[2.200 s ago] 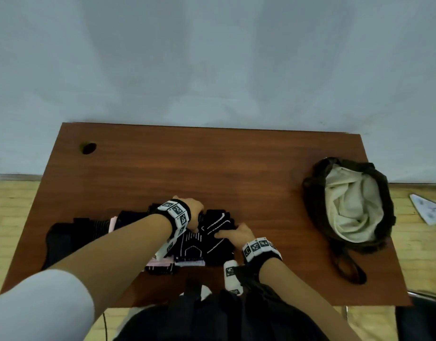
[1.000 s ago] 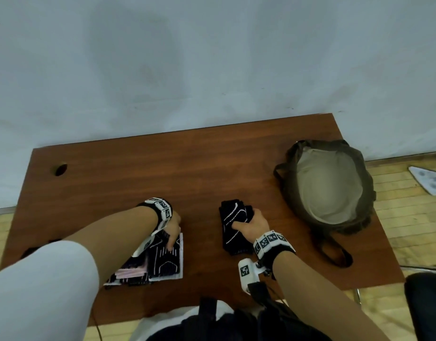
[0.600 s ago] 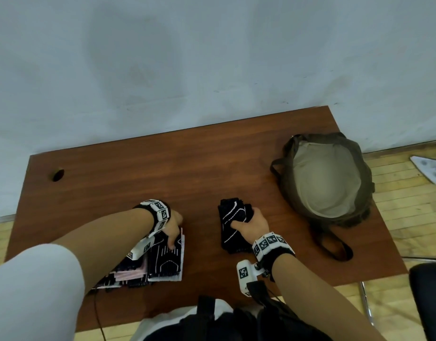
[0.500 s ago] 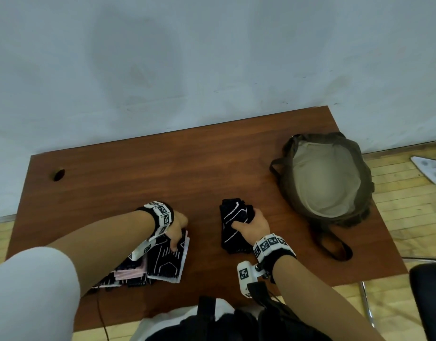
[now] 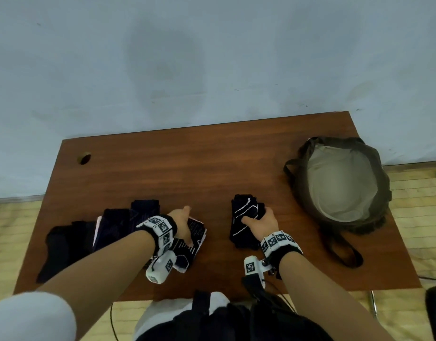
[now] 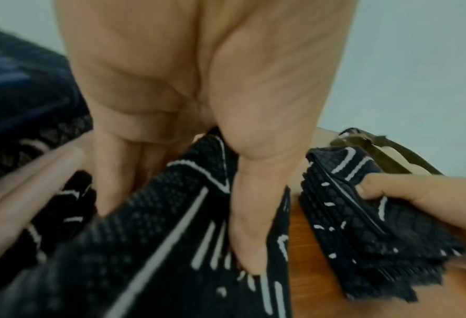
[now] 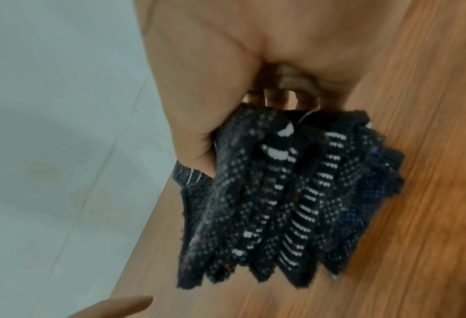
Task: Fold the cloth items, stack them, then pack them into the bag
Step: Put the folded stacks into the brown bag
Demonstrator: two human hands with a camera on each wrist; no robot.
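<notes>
My right hand point(image 5: 257, 217) grips a folded stack of black cloths with white lines point(image 5: 244, 225) that rests on the brown table point(image 5: 187, 168). The right wrist view shows the stack's layered edges point(image 7: 280, 204) fanned out below the thumb. My left hand point(image 5: 185, 227) pinches a black cloth with white line pattern point(image 5: 189, 244), its near edge raised; the thumb point(image 6: 250, 215) lies on top and the fingers point(image 6: 109, 178) go under it. The olive bag point(image 5: 339, 183) stands open at the right with its beige lining showing.
More dark cloths point(image 5: 64, 242) lie spread to the left of my left hand, with a navy one point(image 5: 145, 207) behind it. A cable hole point(image 5: 85, 158) sits at the table's far left corner. The wall is close behind the table.
The left hand has taken hold of the patterned cloth and lifted its edge toward the right. The right hand still holds the folded stack in the same spot. The head view has shifted.
</notes>
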